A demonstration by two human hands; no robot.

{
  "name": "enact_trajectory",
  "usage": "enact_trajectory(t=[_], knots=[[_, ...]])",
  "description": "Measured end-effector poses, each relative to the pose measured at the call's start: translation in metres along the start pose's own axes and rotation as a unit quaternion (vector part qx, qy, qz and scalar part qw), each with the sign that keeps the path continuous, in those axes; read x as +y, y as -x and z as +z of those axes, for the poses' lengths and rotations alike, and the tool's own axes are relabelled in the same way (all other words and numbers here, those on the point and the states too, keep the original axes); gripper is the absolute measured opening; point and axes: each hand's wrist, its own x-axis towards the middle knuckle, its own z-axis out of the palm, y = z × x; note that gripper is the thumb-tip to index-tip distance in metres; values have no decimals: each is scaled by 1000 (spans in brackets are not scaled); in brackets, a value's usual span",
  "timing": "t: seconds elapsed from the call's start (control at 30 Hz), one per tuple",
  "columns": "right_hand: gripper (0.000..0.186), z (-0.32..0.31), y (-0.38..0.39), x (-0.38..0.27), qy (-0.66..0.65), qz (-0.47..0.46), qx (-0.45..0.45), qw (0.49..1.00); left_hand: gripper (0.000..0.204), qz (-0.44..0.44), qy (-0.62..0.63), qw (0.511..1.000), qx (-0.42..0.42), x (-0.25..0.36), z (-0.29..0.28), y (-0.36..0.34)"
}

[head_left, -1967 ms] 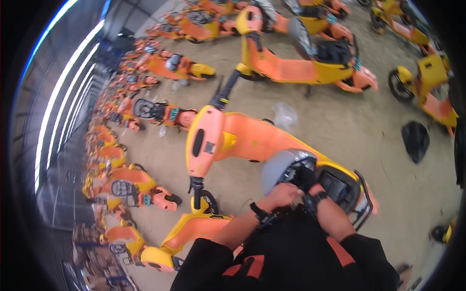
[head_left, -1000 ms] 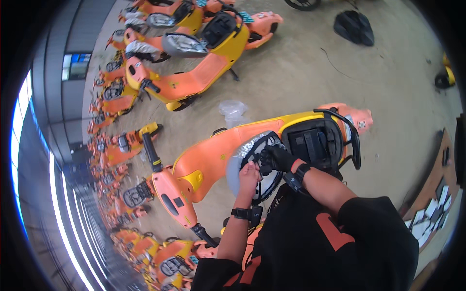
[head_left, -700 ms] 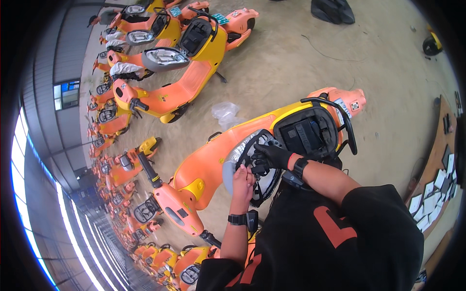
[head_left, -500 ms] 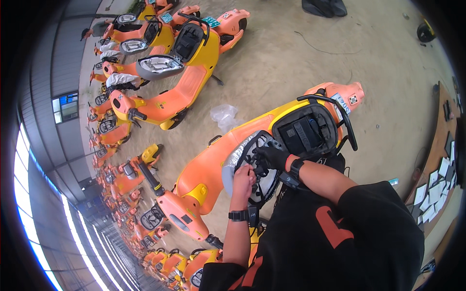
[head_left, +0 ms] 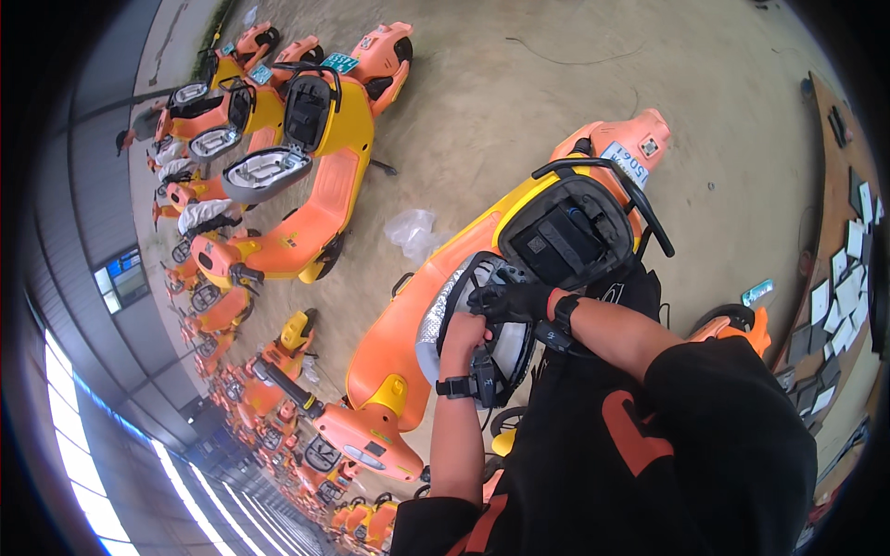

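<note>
An orange-and-yellow scooter (head_left: 380,363) stands in front of me with its seat compartment open, a dark bag (head_left: 561,241) inside. Its grey seat (head_left: 440,310) is tipped up toward me, showing silver lining and black parts on the underside. On that underside my bare left hand (head_left: 466,334) is curled, fingertips pinched against something small and dark that I cannot make out. Just above it my black-gloved right hand (head_left: 508,302) has its fingers bent round a dark part there, too hidden to name. Both wrists wear black straps with small devices.
Rows of similar scooters (head_left: 320,199) fill the left, with a person (head_left: 144,125) bent among them. A clear plastic bag (head_left: 413,232) lies on the concrete floor (head_left: 519,83). At the right edge is a wooden board (head_left: 820,157) carrying several white and dark panels (head_left: 848,296).
The view has turned, so scooters at upper left sit lower and the board fills more of the right. My hands stay on the seat's underside, fingers slightly shifted.
</note>
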Motion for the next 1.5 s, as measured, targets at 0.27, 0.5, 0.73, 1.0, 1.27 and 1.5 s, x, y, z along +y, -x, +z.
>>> enact_trajectory(t=[0.27,0.5,0.73,1.0,1.27,1.5], knots=[[19,-23,-13,-3,814,-209,-33,542,30,-61,-28,990,-125,13,-8,2],[11,2,10,-25,827,-109,-44,549,29,-27,-16,994,-107,2,-8,8],[21,24,10,-44,794,-75,-143,586,26,-77,152,973,-156,-19,-14,0],[30,25,1,-34,685,-29,-128,717,20,-70,304,946,-86,-13,-8,22],[33,52,26,-46,639,126,-49,757,21,-28,246,969,-25,-20,-10,42],[31,55,32,-38,584,126,-25,801,19,-26,222,975,-15,-14,-12,43]])
